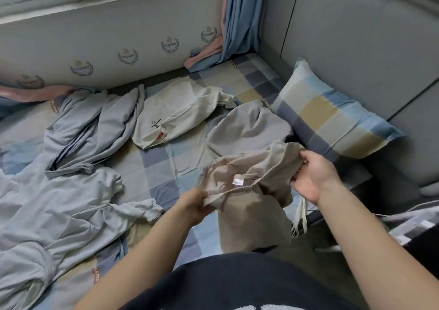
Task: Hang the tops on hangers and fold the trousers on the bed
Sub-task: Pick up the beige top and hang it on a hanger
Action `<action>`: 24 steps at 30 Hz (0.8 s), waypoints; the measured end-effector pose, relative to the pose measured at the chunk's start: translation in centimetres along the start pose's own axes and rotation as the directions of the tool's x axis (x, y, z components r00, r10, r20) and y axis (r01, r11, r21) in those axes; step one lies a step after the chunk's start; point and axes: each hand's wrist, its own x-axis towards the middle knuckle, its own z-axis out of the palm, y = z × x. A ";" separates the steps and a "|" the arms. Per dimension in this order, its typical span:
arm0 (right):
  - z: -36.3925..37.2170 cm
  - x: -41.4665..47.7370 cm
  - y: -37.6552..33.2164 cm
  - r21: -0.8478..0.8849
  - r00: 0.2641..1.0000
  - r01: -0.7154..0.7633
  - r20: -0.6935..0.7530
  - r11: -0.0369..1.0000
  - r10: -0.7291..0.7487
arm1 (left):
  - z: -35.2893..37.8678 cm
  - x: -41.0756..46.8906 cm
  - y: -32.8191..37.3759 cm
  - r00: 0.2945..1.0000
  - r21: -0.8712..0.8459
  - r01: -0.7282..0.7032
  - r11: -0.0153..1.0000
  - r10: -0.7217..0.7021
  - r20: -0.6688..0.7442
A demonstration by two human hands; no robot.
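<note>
The left hand and right hand each clutch the waistband of a beige garment, probably drawstring trousers, at lower centre, over the checked bed. A white T-shirt and grey clothes lie crumpled at centre and left; nothing appears folded or hung.

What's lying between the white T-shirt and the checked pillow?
A crumpled grey garment lies between the white T-shirt and the pillow, shown in the head view.

A home bedroom: a checked bed, pillow, curtain and scattered clothes.
</note>
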 end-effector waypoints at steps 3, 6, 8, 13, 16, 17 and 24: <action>-2.3 0.1 3.7 -0.074 0.987 -0.114 -0.124 0.991 0.104 | -1.8 -0.4 0.7 0.999 -0.167 0.031 0.985 -0.026 0.033; -3.2 -0.6 7.8 -0.103 0.967 -0.186 -0.195 0.977 0.163 | -4.0 -1.3 1.0 0.996 -0.189 0.087 0.978 -0.082 0.032; -3.4 -1.2 10.7 -0.072 0.960 -0.214 -0.201 0.974 0.196 | -5.7 -1.3 0.4 0.992 -0.085 0.119 0.989 -0.122 -0.027; -2.5 -4.4 17.3 -0.254 0.968 -0.219 -0.180 0.942 0.176 | -10.1 -2.2 -0.8 0.978 0.432 0.182 0.883 -0.210 0.016; -1.7 -7.7 21.8 -0.570 0.970 -0.242 -0.130 0.785 0.204 | -13.2 -2.3 -1.3 0.973 0.898 0.016 0.440 -0.214 0.087; -1.4 -8.7 23.5 -0.668 0.964 -0.263 -0.144 0.697 0.226 | -14.2 -2.1 -1.9 0.989 0.987 -0.038 0.154 -0.137 0.059; -1.0 -15.5 37.9 -0.665 0.864 -0.442 -0.495 0.602 0.088 | -20.8 -1.4 -7.7 0.966 0.947 -0.209 -0.245 0.100 0.239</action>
